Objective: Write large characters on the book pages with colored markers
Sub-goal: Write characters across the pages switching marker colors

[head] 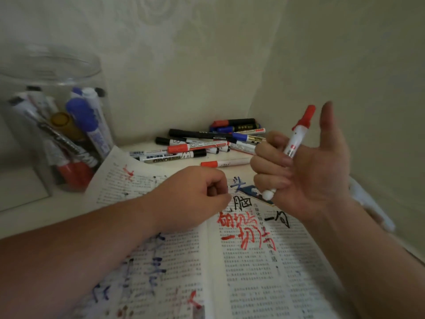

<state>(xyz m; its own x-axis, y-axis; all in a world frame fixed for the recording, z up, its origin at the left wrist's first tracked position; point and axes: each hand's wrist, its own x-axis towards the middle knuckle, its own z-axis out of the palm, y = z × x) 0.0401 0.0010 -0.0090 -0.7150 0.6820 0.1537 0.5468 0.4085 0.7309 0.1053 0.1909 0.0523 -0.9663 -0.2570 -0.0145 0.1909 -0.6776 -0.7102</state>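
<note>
Right hand (310, 176) grasps the red marker (293, 143), fingers wrapped round the barrel. Long axis near upright, red end toward 1 o'clock, probably capped. Open book (253, 284) lies below at 6 o'clock. Left hand (195, 194) clenched, empty, on the page.

A black-capped marker (171, 157) reads "WHITEBOARD"; the book (253, 286) bears handwritten "脑" and red "一切".

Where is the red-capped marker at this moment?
In the head view, right of centre: the right hand grips the red-capped marker upright above the open book, just right of the loose marker pile.
</note>
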